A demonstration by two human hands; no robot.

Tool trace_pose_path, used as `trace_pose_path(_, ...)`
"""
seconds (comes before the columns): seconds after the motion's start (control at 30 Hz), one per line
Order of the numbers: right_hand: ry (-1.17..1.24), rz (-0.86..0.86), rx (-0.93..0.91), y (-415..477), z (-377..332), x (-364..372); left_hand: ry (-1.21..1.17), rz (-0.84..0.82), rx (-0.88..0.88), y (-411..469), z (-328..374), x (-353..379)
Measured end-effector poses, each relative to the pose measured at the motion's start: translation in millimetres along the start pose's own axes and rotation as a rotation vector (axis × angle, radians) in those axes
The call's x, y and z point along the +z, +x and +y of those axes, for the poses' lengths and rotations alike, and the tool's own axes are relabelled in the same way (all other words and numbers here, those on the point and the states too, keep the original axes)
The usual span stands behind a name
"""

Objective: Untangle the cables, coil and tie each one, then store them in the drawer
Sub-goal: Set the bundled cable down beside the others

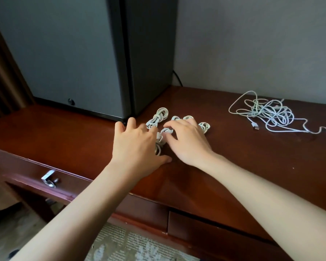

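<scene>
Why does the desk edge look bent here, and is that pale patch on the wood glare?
Head view: the wide-angle lens bows the desk and leans the grey cabinet; soft light leaves a pale sheen on the polished wood left of the tangled cables; the left hand and right hand over the coiled cables look slightly blurred.

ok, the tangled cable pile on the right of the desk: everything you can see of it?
The tangled cable pile is a loose knot of thin white cables, uncoiled and untied. It lies flat on the red-brown wooden desk top near the grey wall, well right of the coiled cables. One wide loop arcs out on its left, and a strand trails right to the frame edge. A USB plug sticks out at its near left. The cable count cannot be told. Only the desk touches it.
</scene>
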State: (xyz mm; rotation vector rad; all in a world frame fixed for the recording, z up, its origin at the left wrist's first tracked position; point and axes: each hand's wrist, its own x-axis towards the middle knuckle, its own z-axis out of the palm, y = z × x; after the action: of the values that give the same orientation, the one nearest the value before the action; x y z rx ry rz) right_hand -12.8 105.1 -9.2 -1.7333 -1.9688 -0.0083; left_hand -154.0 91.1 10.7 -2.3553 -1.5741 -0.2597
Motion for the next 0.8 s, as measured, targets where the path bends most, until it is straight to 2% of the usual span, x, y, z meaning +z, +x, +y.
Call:
trace_pose_path(0.13, 0.074, 0.013, -0.005, -4, 19, -20, 0.017, -0.032, 0.005, 10, 22, -12)
trace_pose_path(0.4, 0.118, 0.005, 0.046, -29, 86, -75, -0.087, 0.008, 0.093, 46, 99, -23)
trace_pose_path(0.6, 0.078, 0.074, 0.121, -58, 156, -113, -0.253, -0.003, 0.185, 75, 178, -18)
trace_pose_path(0.8, 0.012, 0.213, 0.258, -87, 228, -134, -0.437, -0.012, 0.296, 97, 258, 1)
